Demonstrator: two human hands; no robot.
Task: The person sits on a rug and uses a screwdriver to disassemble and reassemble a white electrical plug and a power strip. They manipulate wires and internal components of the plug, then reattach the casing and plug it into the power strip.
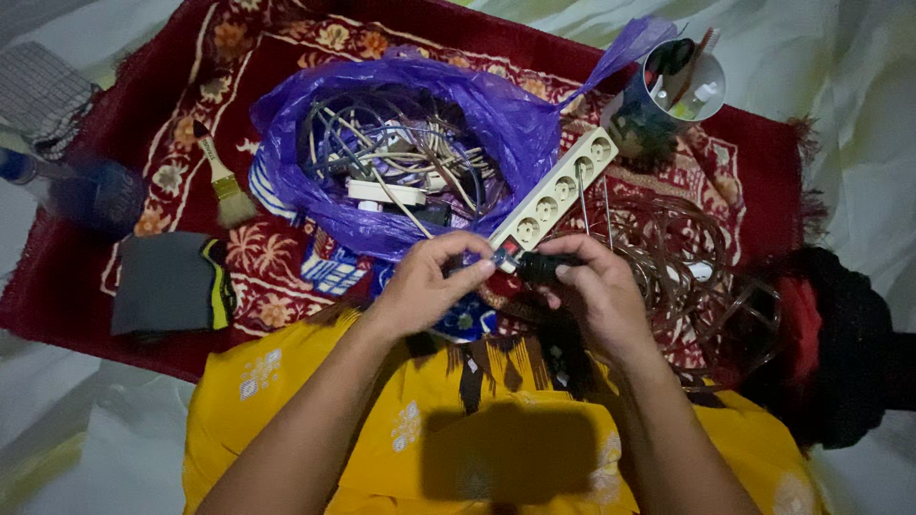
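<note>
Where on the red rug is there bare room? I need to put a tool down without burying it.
Bare rug shows between the paintbrush, the grey folded cloth and the purple bag. A thinner strip runs along the rug's top left edge. It is crowded around the hands, the power strip, the coiled cable and the cup.

Landmark: power strip (558,198), cream plastic, smooth, slight sheen.
- At its near end, right hand (596,291) holds a tool handle (546,268): black, matt, looks plastic or rubber. Left hand (429,281) touches the strip's end.
- Left of strip: bag (496,114), thin purple plastic film, glossy, crinkled; cables (401,162) inside, smooth plastic sheathing.
- Under strip: rug (286,57), red woven cloth, matt, patterned.
- Far left of strip: paintbrush (218,172), pale wooden handle, bristles.
- Beyond strip's far end: cup (682,81), glossy.
</note>
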